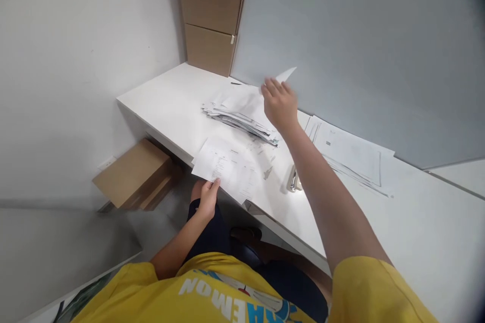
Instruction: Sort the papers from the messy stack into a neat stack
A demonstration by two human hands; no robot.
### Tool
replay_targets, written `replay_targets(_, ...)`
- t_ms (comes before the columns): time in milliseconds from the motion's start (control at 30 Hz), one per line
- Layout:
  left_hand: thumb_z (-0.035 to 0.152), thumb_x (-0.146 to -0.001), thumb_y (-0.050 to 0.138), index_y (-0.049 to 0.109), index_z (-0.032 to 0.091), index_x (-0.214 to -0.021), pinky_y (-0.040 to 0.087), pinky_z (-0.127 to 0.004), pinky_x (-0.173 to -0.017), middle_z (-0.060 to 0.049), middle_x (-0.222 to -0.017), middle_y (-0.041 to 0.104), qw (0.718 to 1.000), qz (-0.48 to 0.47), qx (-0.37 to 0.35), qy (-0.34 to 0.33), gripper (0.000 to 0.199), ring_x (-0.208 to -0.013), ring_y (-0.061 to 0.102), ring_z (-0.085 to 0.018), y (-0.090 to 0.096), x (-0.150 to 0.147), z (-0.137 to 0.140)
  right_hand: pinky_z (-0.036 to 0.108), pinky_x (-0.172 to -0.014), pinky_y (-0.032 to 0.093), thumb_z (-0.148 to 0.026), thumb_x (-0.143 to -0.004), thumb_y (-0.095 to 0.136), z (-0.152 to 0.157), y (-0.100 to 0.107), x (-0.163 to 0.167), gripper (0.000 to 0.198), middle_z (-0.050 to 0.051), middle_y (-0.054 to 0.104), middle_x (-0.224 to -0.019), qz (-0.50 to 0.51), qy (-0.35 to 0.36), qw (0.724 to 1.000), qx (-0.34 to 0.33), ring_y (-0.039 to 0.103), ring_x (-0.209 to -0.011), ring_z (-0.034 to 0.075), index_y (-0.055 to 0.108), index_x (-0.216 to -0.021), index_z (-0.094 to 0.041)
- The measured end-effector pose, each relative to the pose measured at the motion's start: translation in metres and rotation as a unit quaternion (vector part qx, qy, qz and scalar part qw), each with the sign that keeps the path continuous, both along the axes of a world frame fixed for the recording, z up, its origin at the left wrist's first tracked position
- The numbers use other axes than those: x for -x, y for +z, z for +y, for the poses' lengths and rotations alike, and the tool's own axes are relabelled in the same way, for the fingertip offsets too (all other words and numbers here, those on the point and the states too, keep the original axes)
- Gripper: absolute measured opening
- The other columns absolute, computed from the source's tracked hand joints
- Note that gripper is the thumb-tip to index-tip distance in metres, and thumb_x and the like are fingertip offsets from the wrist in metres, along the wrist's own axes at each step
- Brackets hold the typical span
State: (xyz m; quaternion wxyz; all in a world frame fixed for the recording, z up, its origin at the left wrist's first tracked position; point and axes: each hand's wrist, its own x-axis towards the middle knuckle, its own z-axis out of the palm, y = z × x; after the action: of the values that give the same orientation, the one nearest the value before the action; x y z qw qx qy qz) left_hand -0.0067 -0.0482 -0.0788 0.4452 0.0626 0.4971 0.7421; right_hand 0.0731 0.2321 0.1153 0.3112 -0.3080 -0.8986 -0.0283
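My left hand (208,198) is at the table's front edge, with its thumb on top of printed sheets (231,167) that lie partly on the tabletop. My right hand (279,102) is raised over the far side of the table, its fingers bent and slightly blurred. A white sheet of paper (286,74) sticks out behind those fingers, pinched by them; most of it is hidden. Below and left of this hand lies an uneven stack of papers (242,118). Under my right forearm, a cream and metal stapler (293,181) is partly covered.
Another pile of papers (348,149) lies to the right against the grey wall panel. Tall cardboard (212,15) stands at the table's back corner. A cardboard box (132,171) sits below the left edge. Dark scraps or marks (267,172) show on the white table (162,101).
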Motion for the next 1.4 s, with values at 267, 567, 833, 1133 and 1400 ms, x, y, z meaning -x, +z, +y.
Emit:
replay_targets(267,0.038,-0.070,0.085,0.075,0.015,-0.096,0.051,-0.039,-0.098,-0.010,-0.101,0.076,0.999,-0.044,0.024,-0.020,0.037,-0.104,0.070,-0.027,0.010,-0.002,0.000,0.047,-0.102,0.048,-0.030,-0.099,0.028,0.037,-0.068,-0.045,0.046,0.014,0.067,-0.129,0.089,-0.105,0.988,0.068,0.059,-0.123,0.026,0.069,-0.115,-0.017)
replay_targets(567,0.040,-0.074,0.082,0.072,0.018,-0.100,0.046,-0.038,-0.108,-0.010,-0.109,0.075,0.999,-0.049,0.012,0.021,0.036,-0.122,0.062,-0.029,0.017,-0.038,-0.027,0.047,-0.091,0.051,-0.052,-0.098,0.038,0.004,-0.066,-0.037,0.048,0.014,0.071,-0.116,-0.058,-0.096,0.974,0.197,0.063,-0.109,0.030,0.069,-0.113,-0.018)
replay_targets(833,0.053,-0.086,0.066,0.070,0.018,-0.100,0.056,-0.030,-0.070,-0.009,-0.090,0.076,0.978,-0.117,0.030,-0.172,0.038,-0.087,0.073,-0.024,0.029,-0.051,-0.032,0.045,-0.096,0.052,-0.062,-0.099,0.033,-0.201,-0.059,-0.116,0.057,0.010,0.061,-0.134,0.124,-0.052,0.936,0.325,0.059,-0.120,0.026,0.044,-0.145,-0.031)
replay_targets(1133,0.053,-0.085,0.069,0.067,0.014,-0.097,0.043,-0.026,-0.046,-0.004,-0.068,0.068,0.928,0.047,0.030,-0.368,0.040,-0.053,0.062,-0.015,0.023,-0.052,-0.027,0.041,-0.087,0.055,-0.068,-0.088,0.051,-0.326,-0.168,-0.183,0.053,0.009,0.069,-0.106,0.412,-0.247,0.713,0.511,0.066,-0.098,0.024,0.060,-0.116,-0.024)
replay_targets(1400,0.056,-0.075,0.078,0.070,0.019,-0.115,0.037,-0.046,-0.119,-0.011,-0.118,0.071,0.851,0.353,-0.005,-0.389,0.055,-0.132,0.054,-0.031,0.025,-0.036,-0.031,0.039,-0.085,0.056,-0.065,-0.080,0.066,-0.299,-0.161,-0.170,0.050,0.006,0.075,-0.103,0.602,-0.136,0.608,0.499,0.069,-0.097,0.026,0.068,-0.108,-0.023)
